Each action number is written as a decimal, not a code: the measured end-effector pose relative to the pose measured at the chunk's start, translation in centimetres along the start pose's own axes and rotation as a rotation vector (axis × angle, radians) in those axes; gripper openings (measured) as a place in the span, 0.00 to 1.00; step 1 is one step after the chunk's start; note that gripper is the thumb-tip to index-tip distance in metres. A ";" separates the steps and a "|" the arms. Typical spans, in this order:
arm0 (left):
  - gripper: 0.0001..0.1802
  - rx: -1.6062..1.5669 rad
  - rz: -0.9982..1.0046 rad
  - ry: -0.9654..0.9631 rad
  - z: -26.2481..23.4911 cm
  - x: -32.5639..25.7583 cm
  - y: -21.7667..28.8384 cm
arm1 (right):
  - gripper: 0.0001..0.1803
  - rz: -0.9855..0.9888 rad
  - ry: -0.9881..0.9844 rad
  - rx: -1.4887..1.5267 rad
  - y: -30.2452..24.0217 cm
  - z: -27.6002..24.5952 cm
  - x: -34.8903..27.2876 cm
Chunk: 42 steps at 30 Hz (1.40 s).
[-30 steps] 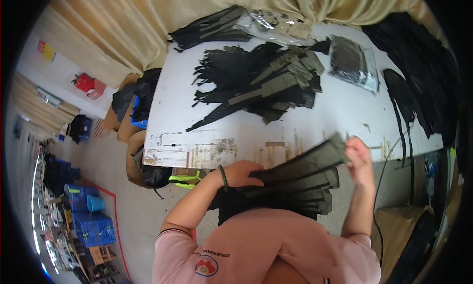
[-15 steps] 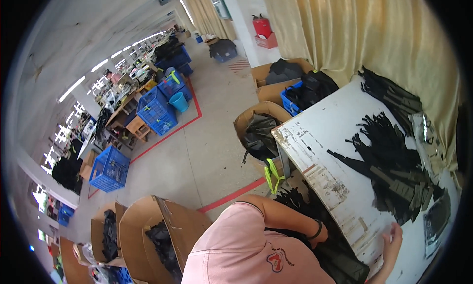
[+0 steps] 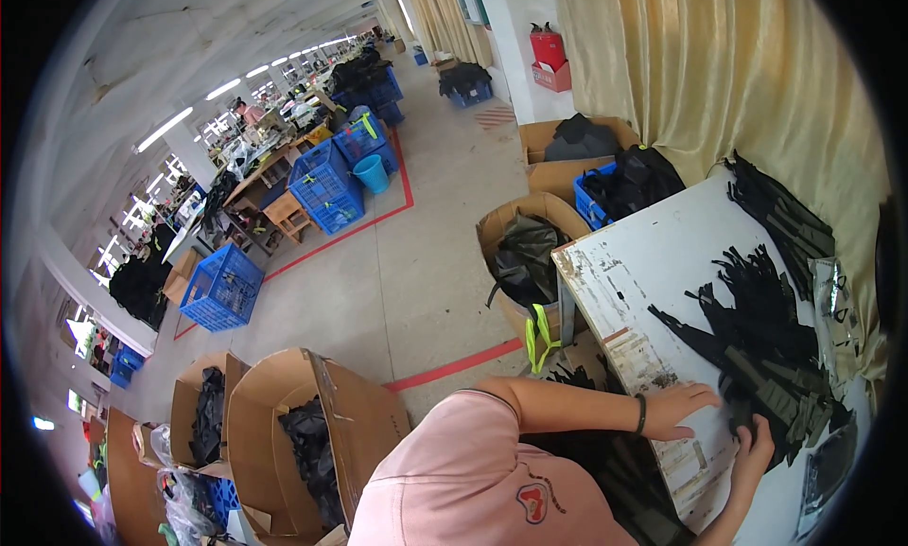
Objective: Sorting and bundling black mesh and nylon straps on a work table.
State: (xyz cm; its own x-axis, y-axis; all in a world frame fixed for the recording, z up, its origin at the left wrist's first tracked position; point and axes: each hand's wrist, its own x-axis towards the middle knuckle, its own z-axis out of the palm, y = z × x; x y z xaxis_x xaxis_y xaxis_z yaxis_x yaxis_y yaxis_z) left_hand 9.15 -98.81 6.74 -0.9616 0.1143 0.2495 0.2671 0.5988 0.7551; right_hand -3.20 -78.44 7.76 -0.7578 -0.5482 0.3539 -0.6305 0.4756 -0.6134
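On the white table lies a pile of black straps (image 3: 771, 309) with dark olive-grey sections and loose, fringe-like ends. My left hand (image 3: 679, 410), a dark band at its wrist, is stretched out over the table's near edge, fingers apart and holding nothing. To its right, my right hand (image 3: 754, 449) has thumb and fingers closed around a dark fabric strap (image 3: 736, 402) at the pile's near end; the strap is partly blurred. More black straps (image 3: 615, 480) lie below my left forearm, beside the table edge, partly hidden by my arm and pink shirt.
The white table (image 3: 624, 253) has a worn, stained left edge. Past it stand a cardboard box with dark bags (image 3: 523, 253) and a blue crate (image 3: 594, 201). Open cardboard boxes (image 3: 274, 395) stand at lower left. Clear plastic bags (image 3: 832, 300) lie by the curtain.
My left hand has risen from the straps beside the table and reached over the tabletop. My right hand has closed on a dark strap. The whole view has shifted slightly.
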 end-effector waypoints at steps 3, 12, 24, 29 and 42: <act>0.30 -0.041 0.328 0.287 0.9 2.2 0.7 | 0.11 0.129 -0.068 0.273 -6.2 -3.1 -1.8; 0.09 -0.381 0.158 0.060 4.2 5.3 2.9 | 0.20 -0.131 0.155 -0.104 -5.2 -3.8 -5.6; 0.15 -0.324 0.134 0.047 7.7 5.2 0.3 | 0.12 -0.048 0.004 -0.112 -3.1 -2.1 -6.6; 0.15 -0.237 0.017 -0.218 7.5 4.9 0.7 | 0.06 -0.067 -0.142 -0.031 -1.1 -2.1 -7.0; 0.12 -0.337 0.127 -0.317 5.9 3.4 3.1 | 0.15 0.471 -0.007 0.822 2.6 0.0 -8.5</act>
State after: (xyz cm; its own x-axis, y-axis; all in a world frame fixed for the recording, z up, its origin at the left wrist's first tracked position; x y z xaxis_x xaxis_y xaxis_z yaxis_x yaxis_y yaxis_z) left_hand 6.31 -91.89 6.30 -0.8781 0.4371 0.1948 0.3386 0.2800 0.8983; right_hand 1.57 -72.54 3.19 -0.9013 -0.4291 -0.0595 0.0579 0.0168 -0.9982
